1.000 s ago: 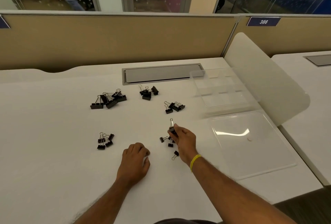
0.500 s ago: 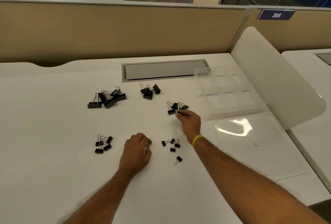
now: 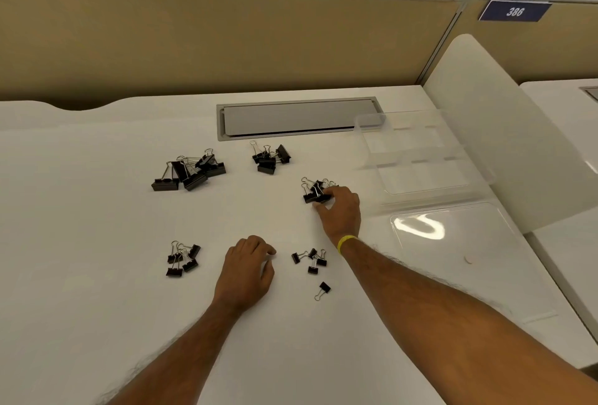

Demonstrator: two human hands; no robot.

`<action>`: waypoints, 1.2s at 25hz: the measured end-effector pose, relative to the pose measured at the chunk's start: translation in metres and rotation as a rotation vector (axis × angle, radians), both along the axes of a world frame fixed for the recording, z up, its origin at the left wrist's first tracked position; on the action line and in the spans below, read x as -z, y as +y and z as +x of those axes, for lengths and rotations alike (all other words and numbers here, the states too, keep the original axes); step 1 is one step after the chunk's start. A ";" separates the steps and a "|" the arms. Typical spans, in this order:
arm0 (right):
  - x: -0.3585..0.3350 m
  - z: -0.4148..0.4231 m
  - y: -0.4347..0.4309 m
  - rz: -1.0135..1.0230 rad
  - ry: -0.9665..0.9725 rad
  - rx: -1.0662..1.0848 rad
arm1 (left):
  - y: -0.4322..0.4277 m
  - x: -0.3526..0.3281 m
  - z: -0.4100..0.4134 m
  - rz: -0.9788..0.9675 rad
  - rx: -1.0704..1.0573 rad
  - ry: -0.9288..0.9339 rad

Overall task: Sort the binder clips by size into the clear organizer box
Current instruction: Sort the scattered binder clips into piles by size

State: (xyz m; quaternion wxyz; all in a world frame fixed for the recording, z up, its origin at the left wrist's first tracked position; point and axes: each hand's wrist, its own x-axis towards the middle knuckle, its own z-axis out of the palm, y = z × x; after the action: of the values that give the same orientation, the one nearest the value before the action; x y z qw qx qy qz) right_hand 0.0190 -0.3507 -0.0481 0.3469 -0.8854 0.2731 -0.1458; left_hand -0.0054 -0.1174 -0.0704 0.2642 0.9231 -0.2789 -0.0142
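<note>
Reaching forward from the near cluster where it held a clip a second ago, the right hand now rests against a small pile of binder clips at mid-desk, fingers and thumb curled around the pile's near edge; whether it actually grips one cannot be told. A yellow band circles that wrist. The left hand lies loosely curled, knuckles up, on the white desk, holding nothing visible, much as it did before. Black clips sit in separate groups: the largest clips far left, a medium group just in front of the grey cable hatch, a smaller group near left, the small cluster between the two forearms, and one lone clip just nearer than that. To the right stands the clear organizer box, its compartments bare, with its open lid lying flat on the desk on the near side.
</note>
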 end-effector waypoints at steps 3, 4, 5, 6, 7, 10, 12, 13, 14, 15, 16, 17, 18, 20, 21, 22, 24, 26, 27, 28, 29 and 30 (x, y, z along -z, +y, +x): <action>-0.002 -0.006 -0.002 0.030 -0.013 -0.013 | 0.000 -0.001 0.000 -0.008 0.004 -0.007; -0.002 -0.009 -0.002 0.028 -0.029 -0.021 | -0.001 -0.002 0.000 -0.009 0.006 -0.011; -0.003 -0.013 -0.002 0.020 -0.046 -0.028 | -0.001 -0.003 -0.001 -0.009 0.009 -0.013; -0.004 -0.017 -0.001 0.020 -0.065 -0.031 | -0.002 -0.003 -0.001 -0.008 0.010 -0.012; -0.004 -0.022 0.000 0.039 -0.085 -0.041 | -0.004 -0.004 -0.002 -0.007 0.010 -0.007; -0.006 -0.041 0.002 0.131 -0.081 -0.154 | -0.010 -0.007 -0.004 0.006 0.043 0.023; -0.005 -0.056 0.002 0.163 -0.002 -0.226 | -0.016 -0.009 -0.006 0.027 0.095 0.050; -0.004 -0.063 0.001 0.188 0.043 -0.249 | -0.019 -0.011 -0.007 0.040 0.124 0.059; -0.003 -0.069 0.000 0.213 0.086 -0.268 | -0.022 -0.012 -0.008 0.053 0.151 0.063; -0.003 -0.077 -0.001 0.229 0.117 -0.292 | -0.025 -0.013 -0.011 0.070 0.177 0.064; -0.003 -0.084 -0.002 0.225 0.142 -0.321 | -0.027 -0.015 -0.012 0.091 0.199 0.069; -0.003 -0.089 -0.002 0.204 0.165 -0.362 | -0.030 -0.016 -0.013 0.113 0.217 0.071; -0.003 -0.093 -0.002 0.161 0.190 -0.408 | -0.032 -0.016 -0.014 0.132 0.233 0.069; -0.003 -0.098 0.001 0.052 0.238 -0.469 | -0.036 -0.017 -0.017 0.153 0.243 0.058; -0.002 -0.098 0.001 0.031 0.245 -0.463 | -0.036 -0.017 -0.017 0.154 0.233 0.058; -0.003 -0.098 0.001 0.041 0.242 -0.439 | -0.036 -0.018 -0.018 0.150 0.216 0.062; -0.004 -0.099 -0.001 0.097 0.226 -0.386 | -0.034 -0.018 -0.019 0.128 0.189 0.080; -0.007 -0.102 -0.004 0.172 0.221 -0.345 | -0.031 -0.019 -0.020 0.101 0.176 0.103; -0.007 -0.104 -0.005 0.214 0.222 -0.325 | -0.029 -0.019 -0.021 0.088 0.171 0.113; -0.008 -0.105 -0.006 0.257 0.226 -0.308 | -0.026 -0.019 -0.022 0.075 0.166 0.119; -0.008 -0.107 -0.005 0.292 0.228 -0.299 | -0.024 -0.019 -0.023 0.061 0.163 0.120; -0.007 -0.110 -0.004 0.315 0.228 -0.296 | -0.021 -0.018 -0.025 0.048 0.159 0.120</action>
State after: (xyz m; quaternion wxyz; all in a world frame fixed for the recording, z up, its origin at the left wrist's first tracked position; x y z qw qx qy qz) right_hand -0.0907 -0.3549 -0.0410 0.4652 -0.8614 0.1974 0.0520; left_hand -0.0304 -0.1387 -0.0524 0.2565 0.9017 -0.3344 -0.0970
